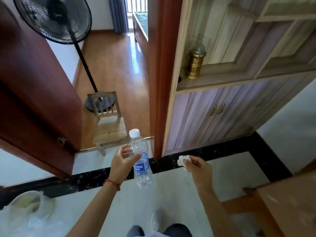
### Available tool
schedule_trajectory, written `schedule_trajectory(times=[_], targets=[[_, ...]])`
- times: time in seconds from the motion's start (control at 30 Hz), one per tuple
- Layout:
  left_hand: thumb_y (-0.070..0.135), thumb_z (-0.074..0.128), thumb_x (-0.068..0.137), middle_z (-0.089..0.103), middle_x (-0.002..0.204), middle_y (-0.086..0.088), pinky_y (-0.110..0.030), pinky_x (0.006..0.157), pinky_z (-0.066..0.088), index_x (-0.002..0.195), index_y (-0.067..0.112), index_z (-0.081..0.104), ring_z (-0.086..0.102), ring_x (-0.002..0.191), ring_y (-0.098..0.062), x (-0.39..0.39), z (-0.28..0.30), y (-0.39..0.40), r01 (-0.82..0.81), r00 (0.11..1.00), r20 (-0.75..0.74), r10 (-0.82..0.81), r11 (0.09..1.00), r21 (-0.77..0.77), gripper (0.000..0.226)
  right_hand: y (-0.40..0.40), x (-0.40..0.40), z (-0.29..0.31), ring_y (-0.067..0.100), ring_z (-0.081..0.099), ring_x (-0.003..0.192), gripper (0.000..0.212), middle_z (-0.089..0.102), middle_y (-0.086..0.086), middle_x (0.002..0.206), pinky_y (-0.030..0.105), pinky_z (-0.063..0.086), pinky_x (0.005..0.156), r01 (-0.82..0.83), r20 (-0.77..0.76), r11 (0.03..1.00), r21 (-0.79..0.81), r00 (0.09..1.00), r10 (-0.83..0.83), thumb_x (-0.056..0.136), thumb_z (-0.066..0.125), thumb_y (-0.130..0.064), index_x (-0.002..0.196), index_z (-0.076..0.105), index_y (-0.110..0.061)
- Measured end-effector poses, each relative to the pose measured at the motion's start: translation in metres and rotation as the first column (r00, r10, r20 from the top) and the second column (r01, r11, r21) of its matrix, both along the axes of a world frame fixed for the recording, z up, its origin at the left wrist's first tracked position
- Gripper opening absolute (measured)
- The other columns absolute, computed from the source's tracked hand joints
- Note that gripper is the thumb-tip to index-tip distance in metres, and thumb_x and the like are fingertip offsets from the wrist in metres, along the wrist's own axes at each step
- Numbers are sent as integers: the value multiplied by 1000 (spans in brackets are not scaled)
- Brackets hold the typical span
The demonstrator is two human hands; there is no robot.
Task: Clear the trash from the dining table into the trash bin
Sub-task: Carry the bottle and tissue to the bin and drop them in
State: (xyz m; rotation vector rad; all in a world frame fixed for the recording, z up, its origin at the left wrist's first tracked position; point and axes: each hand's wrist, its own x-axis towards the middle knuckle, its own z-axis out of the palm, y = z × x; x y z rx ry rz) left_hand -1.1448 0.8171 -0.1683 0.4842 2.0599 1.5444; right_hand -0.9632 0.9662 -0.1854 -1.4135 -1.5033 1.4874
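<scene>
Two items are carried above the floor. Clear water bottle [140,158] is gripped upright by left hand [120,163], fingers [136,157] wrapped at mid-body. Crumpled tissue [183,160] is pinched at right hand [198,168] fingertips, protruding leftward.

White tiled floor [171,199] bears lined bin [29,206], chair [107,124].

Clear, empty plastic water bottle [140,159] with white screw cap and blue label: upright, tilted slightly, held at mid-body over the pale floor. Crumpled white paper tissue [182,161]: small wad, pinched just right of the bottle, apart from it. Round trash bin [27,205] lined with a clear plastic bag: low at far left, on the floor, greenish scraps inside.
</scene>
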Motion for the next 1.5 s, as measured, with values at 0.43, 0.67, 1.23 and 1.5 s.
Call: schedule_trajectory(times=[0.43,0.67,1.23,1.5], targets=[[16,79,60,59,83,-1,-21,69,48,88,18,54,54,85,-25,-26,-1,201,416,907,50,-419,908,54,38,93,13,12,12,60,65,15,64,-4,67,22,47,63,346,2,938,-25,938,-346,81,67,-9,74,64,-22],[40,76,45,65,101,-13,-36,85,48,89,26,57,61,96,-26,-11,2,297,709,699,73,-711,703,53,50,115,44,15,27,64,72,12,70,22,79,46,53,77,655,39,755,3,755,-655,79,71,-9,73,68,-19],[39,76,51,62,102,-5,-24,75,48,108,14,56,59,94,-16,30,-4,447,893,443,39,-896,444,77,66,193,55,19,7,65,67,9,70,-2,74,11,50,59,884,-59,467,11,467,-882,77,72,-9,83,70,-15],[10,74,71,59,95,1,-19,69,45,110,12,53,57,88,-11,89,-5,539,896,425,36,-904,426,122,45,287,110,21,14,66,74,16,71,3,81,20,48,65,900,-94,436,5,435,-896,77,72,-12,93,70,-10]])
